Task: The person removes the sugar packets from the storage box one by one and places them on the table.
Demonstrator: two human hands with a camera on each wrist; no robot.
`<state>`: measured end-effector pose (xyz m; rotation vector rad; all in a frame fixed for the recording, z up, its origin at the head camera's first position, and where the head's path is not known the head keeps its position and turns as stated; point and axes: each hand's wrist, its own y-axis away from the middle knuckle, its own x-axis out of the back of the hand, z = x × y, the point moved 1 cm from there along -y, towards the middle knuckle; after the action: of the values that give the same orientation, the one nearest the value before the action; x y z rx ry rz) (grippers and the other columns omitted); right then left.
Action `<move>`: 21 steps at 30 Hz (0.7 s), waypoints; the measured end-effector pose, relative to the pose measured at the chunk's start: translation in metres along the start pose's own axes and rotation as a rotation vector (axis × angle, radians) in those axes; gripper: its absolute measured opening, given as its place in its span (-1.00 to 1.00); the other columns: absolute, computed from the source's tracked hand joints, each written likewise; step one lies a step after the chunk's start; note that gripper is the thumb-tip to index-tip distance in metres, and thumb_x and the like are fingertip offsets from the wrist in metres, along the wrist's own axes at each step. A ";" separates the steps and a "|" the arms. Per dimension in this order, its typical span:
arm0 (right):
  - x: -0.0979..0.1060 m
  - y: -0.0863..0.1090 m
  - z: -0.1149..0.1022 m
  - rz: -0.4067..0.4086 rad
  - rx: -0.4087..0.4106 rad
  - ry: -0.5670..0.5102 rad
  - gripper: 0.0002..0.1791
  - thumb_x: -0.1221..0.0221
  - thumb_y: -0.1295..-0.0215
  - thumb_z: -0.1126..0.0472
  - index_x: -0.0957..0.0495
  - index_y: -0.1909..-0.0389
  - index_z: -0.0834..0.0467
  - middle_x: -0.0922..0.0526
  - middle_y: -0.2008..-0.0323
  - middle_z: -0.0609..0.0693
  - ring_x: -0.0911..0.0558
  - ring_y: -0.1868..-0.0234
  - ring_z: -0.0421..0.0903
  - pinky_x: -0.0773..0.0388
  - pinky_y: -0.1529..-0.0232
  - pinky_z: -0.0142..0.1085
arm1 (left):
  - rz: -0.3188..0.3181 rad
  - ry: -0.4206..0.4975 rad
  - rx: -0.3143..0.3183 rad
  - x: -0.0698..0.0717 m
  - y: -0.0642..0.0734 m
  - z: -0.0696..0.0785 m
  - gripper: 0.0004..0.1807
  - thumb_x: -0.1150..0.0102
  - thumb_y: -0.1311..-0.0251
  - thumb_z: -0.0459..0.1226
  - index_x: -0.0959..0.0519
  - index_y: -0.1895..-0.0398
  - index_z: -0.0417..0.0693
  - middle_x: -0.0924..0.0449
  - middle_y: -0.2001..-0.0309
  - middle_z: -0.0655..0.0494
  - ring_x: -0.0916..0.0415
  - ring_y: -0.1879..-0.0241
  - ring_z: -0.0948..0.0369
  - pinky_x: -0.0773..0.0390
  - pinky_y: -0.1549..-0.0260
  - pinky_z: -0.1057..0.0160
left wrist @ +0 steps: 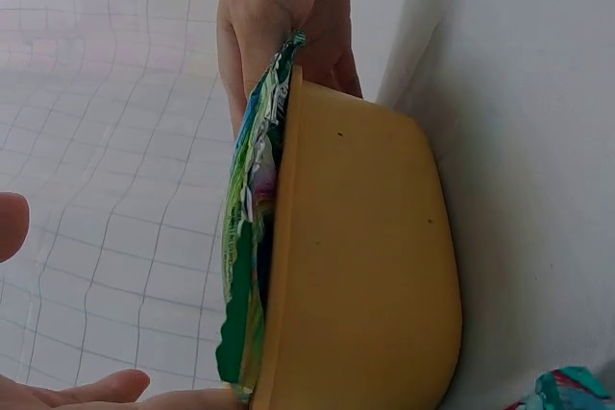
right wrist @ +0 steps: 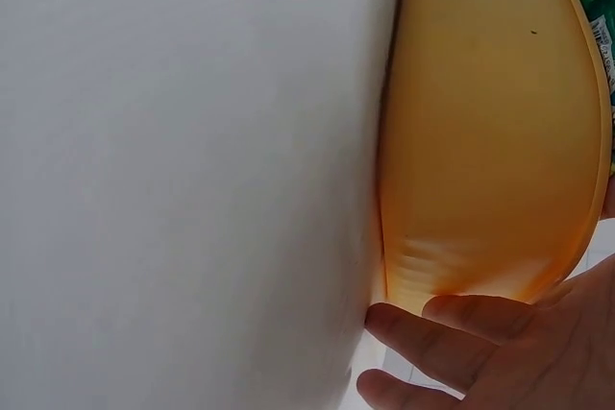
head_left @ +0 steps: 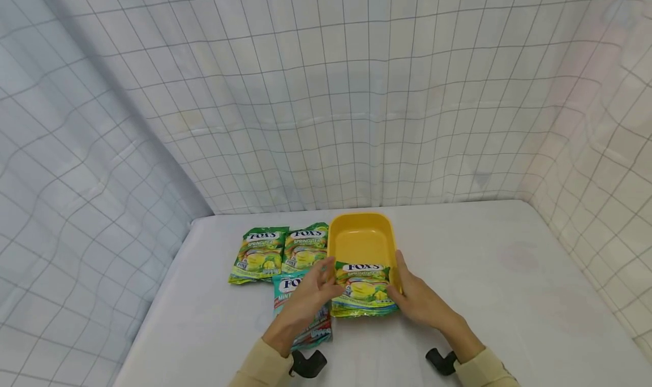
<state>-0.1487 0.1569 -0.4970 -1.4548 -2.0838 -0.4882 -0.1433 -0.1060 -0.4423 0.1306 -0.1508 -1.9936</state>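
A yellow plastic tub [head_left: 361, 228] stands on the white table, seen from its side in the left wrist view. A green Fox's Spring Tea candy bag [head_left: 363, 289] lies over its near end, overhanging the rim. My right hand [head_left: 423, 299] holds the tub's right side, thumb by the bag and fingers along the outer wall. In the right wrist view those fingers [right wrist: 452, 328] reach along the tub's wall. At the tub's left, my left hand [head_left: 308, 299] has spread fingers, the fingertips at the rim and bag edge, the thumb apart.
Two more green Fox's bags [head_left: 260, 257] [head_left: 305, 248] lie side by side left of the tub. A teal Fox's mint bag [head_left: 318, 325] lies nearer, partly hidden under my left hand and forearm. Gridded white cloth [head_left: 356, 121] walls the table behind and at both sides.
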 end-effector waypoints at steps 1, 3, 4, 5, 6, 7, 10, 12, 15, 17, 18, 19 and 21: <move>0.000 0.000 0.000 -0.001 -0.001 0.001 -0.07 -0.05 -0.56 0.16 0.40 -0.60 0.33 0.04 -0.56 0.35 -0.12 -0.53 0.19 -0.11 -0.45 0.13 | 0.000 -0.008 0.002 -0.001 -0.001 0.000 -0.13 -0.17 -0.39 -0.32 0.08 -0.63 -0.19 -0.02 -0.55 -0.29 0.08 -0.55 -0.19 -0.06 -0.43 -0.23; 0.000 0.000 0.000 -0.004 -0.003 0.004 -0.07 -0.04 -0.57 0.15 0.40 -0.60 0.31 0.04 -0.56 0.35 -0.12 -0.53 0.18 -0.12 -0.45 0.12 | 0.004 -0.022 0.003 -0.003 -0.003 -0.001 -0.12 -0.19 -0.38 -0.32 0.06 -0.63 -0.21 -0.02 -0.56 -0.29 0.12 -0.55 -0.18 -0.05 -0.43 -0.24; 0.000 0.000 0.001 -0.006 -0.003 0.006 -0.07 -0.04 -0.57 0.15 0.41 -0.61 0.31 0.04 -0.56 0.34 -0.12 -0.53 0.18 -0.12 -0.46 0.12 | 0.009 -0.029 0.005 -0.004 -0.004 -0.002 -0.13 -0.19 -0.38 -0.32 0.05 -0.62 -0.22 -0.03 -0.55 -0.31 0.11 -0.55 -0.19 -0.06 -0.42 -0.25; 0.000 0.000 0.001 -0.006 -0.003 0.006 -0.07 -0.04 -0.57 0.15 0.41 -0.61 0.30 0.03 -0.56 0.34 -0.12 -0.53 0.18 -0.12 -0.45 0.12 | 0.015 -0.034 0.007 -0.005 -0.005 -0.002 -0.14 -0.20 -0.37 -0.32 0.04 -0.62 -0.23 -0.04 -0.54 -0.33 0.11 -0.55 -0.20 -0.05 -0.42 -0.27; 0.000 0.000 0.001 -0.007 -0.004 0.009 -0.07 -0.04 -0.57 0.14 0.41 -0.61 0.30 0.03 -0.56 0.34 -0.12 -0.53 0.18 -0.12 -0.45 0.12 | 0.022 -0.041 0.012 -0.006 -0.005 -0.001 -0.15 -0.19 -0.38 -0.31 0.02 -0.61 -0.23 -0.05 -0.53 -0.35 0.10 -0.54 -0.21 -0.05 -0.41 -0.29; 0.000 0.001 0.001 -0.005 -0.002 0.007 -0.07 -0.04 -0.57 0.15 0.41 -0.61 0.30 0.02 -0.56 0.34 -0.13 -0.52 0.19 -0.12 -0.45 0.13 | 0.031 -0.050 0.019 -0.007 -0.006 -0.001 -0.17 -0.19 -0.39 -0.30 0.00 -0.61 -0.23 -0.06 -0.52 -0.35 0.09 -0.54 -0.22 -0.05 -0.41 -0.30; 0.002 0.001 0.001 0.002 0.008 0.006 -0.07 -0.04 -0.57 0.16 0.40 -0.61 0.30 0.01 -0.55 0.35 -0.15 -0.52 0.20 -0.13 -0.45 0.13 | 0.066 -0.069 0.047 -0.011 -0.010 0.001 -0.20 -0.19 -0.40 -0.23 -0.08 -0.59 -0.22 0.09 -0.58 -0.31 0.18 -0.56 -0.23 -0.02 -0.41 -0.32; 0.002 0.001 0.001 0.005 0.015 0.003 -0.08 -0.03 -0.58 0.16 0.40 -0.61 0.30 0.02 -0.55 0.36 -0.14 -0.52 0.20 -0.12 -0.45 0.13 | 0.084 -0.056 0.061 -0.014 -0.012 0.002 -0.22 -0.18 -0.41 -0.22 -0.09 -0.58 -0.24 0.10 -0.59 -0.30 0.17 -0.56 -0.23 0.00 -0.42 -0.31; 0.002 0.001 0.003 -0.001 0.022 0.002 -0.10 -0.01 -0.60 0.15 0.40 -0.61 0.30 0.05 -0.56 0.33 -0.09 -0.53 0.18 -0.08 -0.47 0.11 | 0.115 -0.010 0.083 -0.018 -0.015 0.002 -0.23 -0.17 -0.40 -0.25 -0.08 -0.57 -0.27 0.08 -0.58 -0.29 0.09 -0.54 -0.22 0.02 -0.43 -0.29; 0.002 0.002 0.003 -0.007 0.026 0.001 -0.11 0.01 -0.61 0.15 0.40 -0.61 0.30 0.08 -0.56 0.32 -0.06 -0.54 0.16 -0.05 -0.47 0.09 | 0.126 0.034 0.091 -0.019 -0.016 0.001 -0.24 -0.13 -0.40 -0.29 -0.06 -0.56 -0.30 0.08 -0.58 -0.30 0.07 -0.53 -0.22 0.05 -0.43 -0.29; 0.002 0.002 0.003 -0.007 0.029 0.003 -0.12 0.02 -0.61 0.16 0.40 -0.61 0.31 0.08 -0.56 0.31 -0.05 -0.54 0.15 -0.05 -0.48 0.08 | 0.131 0.050 0.095 -0.020 -0.017 0.000 -0.24 -0.13 -0.39 -0.29 -0.06 -0.56 -0.31 0.08 -0.58 -0.31 0.05 -0.53 -0.22 0.05 -0.43 -0.30; 0.002 0.002 0.003 -0.005 0.031 0.008 -0.13 0.03 -0.61 0.16 0.40 -0.61 0.31 0.08 -0.56 0.31 -0.05 -0.54 0.15 -0.05 -0.48 0.07 | 0.136 0.061 0.096 -0.020 -0.018 0.000 -0.24 -0.12 -0.39 -0.29 -0.06 -0.56 -0.32 0.09 -0.58 -0.31 0.07 -0.53 -0.22 0.06 -0.43 -0.30; 0.003 0.002 0.003 0.001 0.042 0.015 -0.15 0.04 -0.62 0.18 0.39 -0.60 0.33 0.07 -0.56 0.33 -0.06 -0.54 0.16 -0.05 -0.47 0.08 | 0.142 0.076 0.094 -0.021 -0.019 0.000 -0.24 -0.12 -0.39 -0.29 -0.05 -0.55 -0.33 0.12 -0.58 -0.32 0.14 -0.55 -0.23 0.09 -0.43 -0.31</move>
<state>-0.1482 0.1612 -0.4972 -1.4246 -2.0688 -0.4510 -0.1518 -0.0789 -0.4453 0.2488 -0.1994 -1.8376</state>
